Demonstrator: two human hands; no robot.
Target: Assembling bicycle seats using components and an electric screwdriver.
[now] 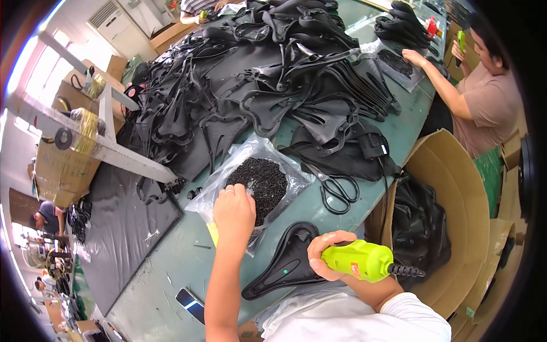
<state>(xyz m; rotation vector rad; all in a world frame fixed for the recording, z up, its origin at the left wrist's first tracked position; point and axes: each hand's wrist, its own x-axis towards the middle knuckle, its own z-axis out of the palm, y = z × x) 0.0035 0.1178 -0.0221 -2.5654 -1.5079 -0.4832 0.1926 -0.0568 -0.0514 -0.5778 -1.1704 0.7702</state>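
Note:
My left hand [235,208] reaches into a clear plastic bag [213,191] lying open on the table. Its fingers are bent together, with the tips at a heap of small black screws [263,185]; whether a screw is between them is hidden. Wrapped round a lime-green electric screwdriver [358,261] is my right hand [327,253], with the tool's black coiled cord end pointing right. Just left of that hand, a black bicycle saddle part [285,265] lies on the table near my body, with a small green dot on it.
Black-handled scissors [339,194] lie right of the bag. Black saddle covers [256,74] pile up across the far table. A cardboard box [470,211] with black material stands at right. A phone [190,302] lies front left. A co-worker [490,97] sits at right holding a green tool.

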